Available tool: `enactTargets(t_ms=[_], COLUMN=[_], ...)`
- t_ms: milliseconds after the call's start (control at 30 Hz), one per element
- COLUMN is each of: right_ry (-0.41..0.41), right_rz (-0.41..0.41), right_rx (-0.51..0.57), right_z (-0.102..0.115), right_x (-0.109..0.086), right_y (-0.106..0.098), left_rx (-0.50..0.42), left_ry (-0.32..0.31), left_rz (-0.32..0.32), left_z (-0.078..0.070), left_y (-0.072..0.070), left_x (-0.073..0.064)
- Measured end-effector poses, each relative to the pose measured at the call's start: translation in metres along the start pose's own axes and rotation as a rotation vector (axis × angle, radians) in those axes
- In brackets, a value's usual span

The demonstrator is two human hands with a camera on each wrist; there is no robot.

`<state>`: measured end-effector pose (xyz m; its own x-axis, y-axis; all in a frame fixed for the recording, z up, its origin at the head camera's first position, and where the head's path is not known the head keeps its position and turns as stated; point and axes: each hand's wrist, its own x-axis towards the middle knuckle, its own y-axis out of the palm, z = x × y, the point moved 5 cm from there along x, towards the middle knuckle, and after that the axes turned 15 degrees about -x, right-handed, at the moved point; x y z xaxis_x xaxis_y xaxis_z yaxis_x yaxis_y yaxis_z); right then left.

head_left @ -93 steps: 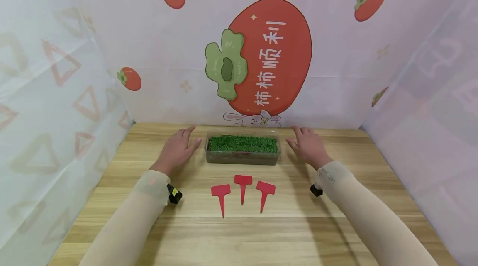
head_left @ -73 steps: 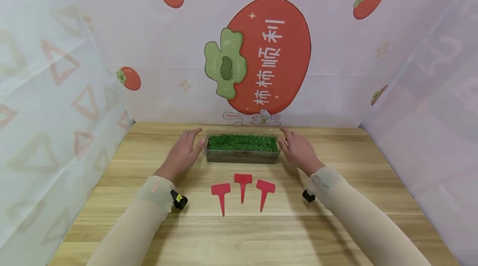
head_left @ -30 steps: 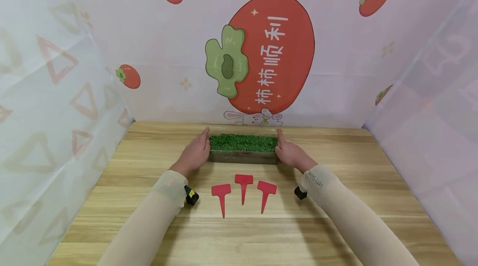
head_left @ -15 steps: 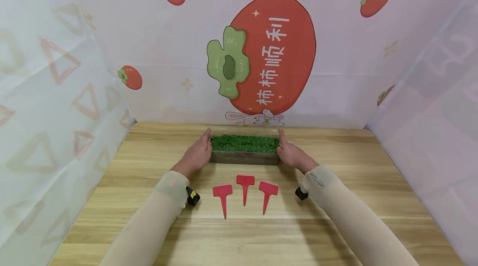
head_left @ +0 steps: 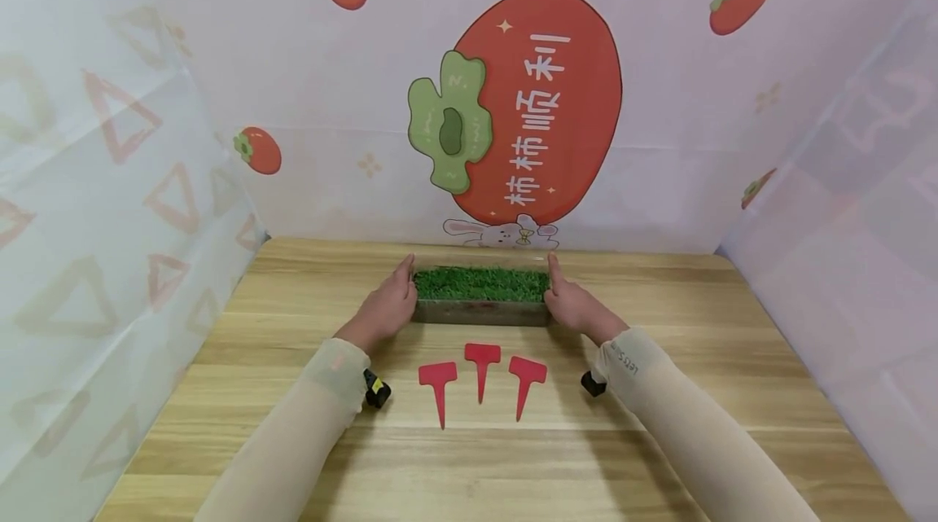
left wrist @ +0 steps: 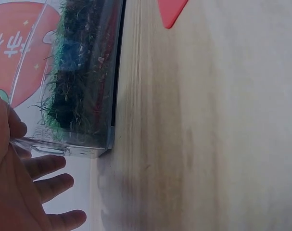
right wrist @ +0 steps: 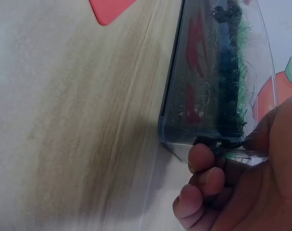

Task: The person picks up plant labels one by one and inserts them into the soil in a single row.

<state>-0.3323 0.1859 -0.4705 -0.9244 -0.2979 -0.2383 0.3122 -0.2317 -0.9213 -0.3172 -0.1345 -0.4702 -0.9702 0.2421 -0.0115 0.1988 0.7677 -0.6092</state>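
Observation:
A clear plastic box stands near the back of the table, with short green grass growing on dark soil inside. My left hand holds its left end; in the left wrist view the thumb hooks over the rim while the other fingers spread outside the end wall. At the opposite end, my right hand grips the box, its lower fingers curled beneath the rim in the right wrist view. In front of the box lie three red T-shaped plant labels: left label, middle label and right label.
The wooden table reaches back to a pale wall sheet printed with persimmons and writing. Similar sheets close off both sides. A small black wrist camera sits under the left sleeve, another black camera under the right.
Both hands have come inward from beside the box and taken hold of its two ends. Over the last second they have barely moved. The red labels lie as before.

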Motion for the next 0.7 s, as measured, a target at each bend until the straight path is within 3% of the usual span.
enactTargets(t_ms=[333,533,700], right_ry=[0.033,0.027,0.012], right_rz=[-0.006,-0.001,-0.008], right_rx=[-0.004,-0.032,-0.041], right_z=[0.001,-0.001,-0.001], right_x=[-0.007,-0.01,-0.012], right_y=[0.003,0.005,0.005], left_rx=[-0.021,-0.022,0.034], left_ry=[0.01,0.011,0.02], left_rz=[0.002,0.005,0.014], left_z=[0.007,0.002,-0.001], left_y=[0.003,0.004,0.002], left_x=[-0.004,-0.012,-0.016])
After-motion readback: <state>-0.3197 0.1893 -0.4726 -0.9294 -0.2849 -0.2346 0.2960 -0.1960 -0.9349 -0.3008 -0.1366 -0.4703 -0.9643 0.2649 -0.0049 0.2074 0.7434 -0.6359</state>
